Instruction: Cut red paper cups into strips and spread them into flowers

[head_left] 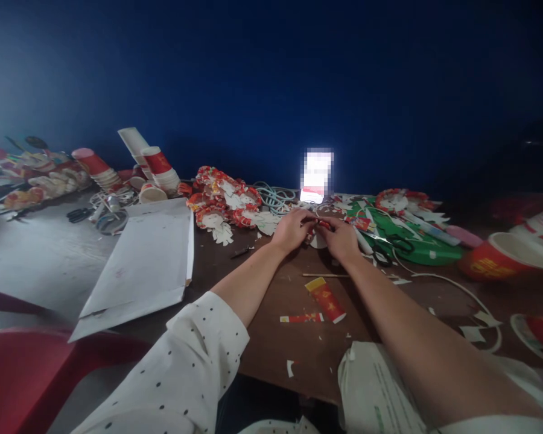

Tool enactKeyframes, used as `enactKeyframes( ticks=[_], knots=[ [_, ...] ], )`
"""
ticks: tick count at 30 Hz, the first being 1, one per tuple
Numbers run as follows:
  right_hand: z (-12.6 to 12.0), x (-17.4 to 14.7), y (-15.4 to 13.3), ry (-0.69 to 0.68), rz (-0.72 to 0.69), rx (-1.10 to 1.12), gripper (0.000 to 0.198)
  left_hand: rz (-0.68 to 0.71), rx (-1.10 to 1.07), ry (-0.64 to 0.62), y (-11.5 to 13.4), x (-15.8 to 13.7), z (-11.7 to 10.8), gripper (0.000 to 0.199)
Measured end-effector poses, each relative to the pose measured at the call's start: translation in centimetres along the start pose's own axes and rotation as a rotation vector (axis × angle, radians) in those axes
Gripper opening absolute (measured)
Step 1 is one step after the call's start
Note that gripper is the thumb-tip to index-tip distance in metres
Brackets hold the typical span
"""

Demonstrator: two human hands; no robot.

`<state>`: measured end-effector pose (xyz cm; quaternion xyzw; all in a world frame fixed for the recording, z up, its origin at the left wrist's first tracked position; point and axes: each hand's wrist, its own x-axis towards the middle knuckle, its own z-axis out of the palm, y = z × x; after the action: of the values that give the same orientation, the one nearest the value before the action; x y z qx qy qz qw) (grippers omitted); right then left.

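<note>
My left hand [293, 230] and my right hand [342, 239] meet over the middle of the brown table, fingers closed. Between them is a small red and white paper piece [317, 241], pinched from both sides and partly hidden by the fingers. Just below my hands lies a thin wooden stick [321, 275]. Nearer to me are a red paper cup piece [328, 300] with a yellow end and a narrow red and white strip [301, 318]. Scissors [391, 243] with black handles lie right of my right hand.
A lit screen [315, 175] stands behind my hands. Red and white paper shapes [226, 199] lie left of it, beside a white board [145, 253]. Paper cups [160, 169] are stacked farther left. On the right are a green sheet [428, 250], a white cable [468, 286] and a red cup [502, 259].
</note>
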<state>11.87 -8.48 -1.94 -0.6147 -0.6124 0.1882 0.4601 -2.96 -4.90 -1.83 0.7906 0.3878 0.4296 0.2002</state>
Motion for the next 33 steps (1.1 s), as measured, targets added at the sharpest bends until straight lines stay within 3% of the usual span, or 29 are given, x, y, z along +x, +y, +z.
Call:
enactKeyframes(
  ticks=[10, 16, 21, 29, 33],
  knots=[
    [0.0, 0.0, -0.2, -0.040, -0.009, 0.000, 0.029, -0.025, -0.063, -0.045, -0.2, 0.2, 0.1, 0.016],
    [-0.1, 0.1, 0.0, 0.024, 0.017, 0.003, 0.028, -0.237, -0.148, 0.098, -0.5, 0.6, 0.2, 0.020],
    [-0.2, 0.3, 0.4, 0.119, -0.007, 0.057, 0.031, -0.362, -0.032, 0.064, -0.5, 0.5, 0.2, 0.021],
    [-0.2, 0.4, 0.7, 0.172, -0.061, 0.094, 0.029, -0.235, -0.290, -0.055, 1.0, 0.1, 0.7, 0.029],
    [-0.1, 0.4, 0.7, 0.152, -0.032, 0.129, 0.030, -0.191, -0.246, -0.036, 1.0, 0.2, 0.8, 0.023]
  ],
)
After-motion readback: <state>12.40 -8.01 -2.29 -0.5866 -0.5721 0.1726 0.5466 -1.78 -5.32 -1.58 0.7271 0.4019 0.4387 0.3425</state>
